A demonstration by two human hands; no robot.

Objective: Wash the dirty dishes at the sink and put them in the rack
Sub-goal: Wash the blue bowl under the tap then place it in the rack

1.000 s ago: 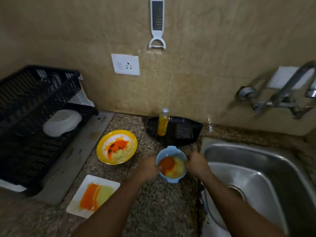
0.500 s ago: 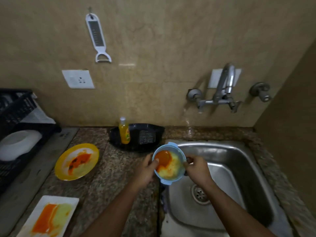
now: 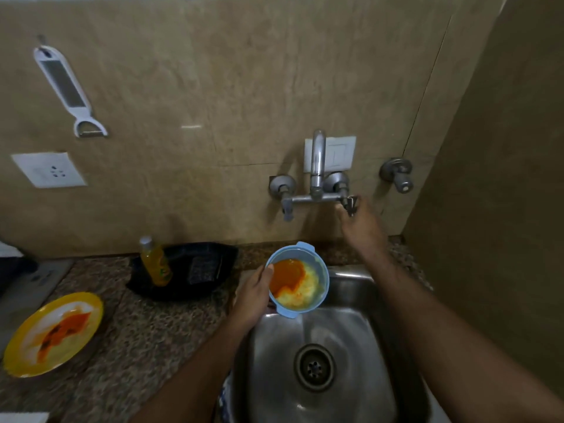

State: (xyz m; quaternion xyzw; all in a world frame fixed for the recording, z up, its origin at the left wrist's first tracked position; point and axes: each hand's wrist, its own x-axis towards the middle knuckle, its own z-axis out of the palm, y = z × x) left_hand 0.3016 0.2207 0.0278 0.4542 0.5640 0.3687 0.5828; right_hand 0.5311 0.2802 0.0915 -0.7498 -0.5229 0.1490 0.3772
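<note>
While the left hand [image 3: 251,296] grips the soiled pale-blue plastic bowl [image 3: 297,279] over the steel sink [image 3: 332,340], right-hand fingers [image 3: 351,213] touch the tap handle [image 3: 351,204], grasp unclear; washing not yet begun, yellow plate [image 3: 52,334] unwashed.

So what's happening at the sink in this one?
A person is about to rinse a dirty blue bowl, smeared orange and yellow. The left hand grips it at the sink's edge while the right hand grasps the tap's right handle. No water shows. A dirty yellow plate waits on the counter.
</note>
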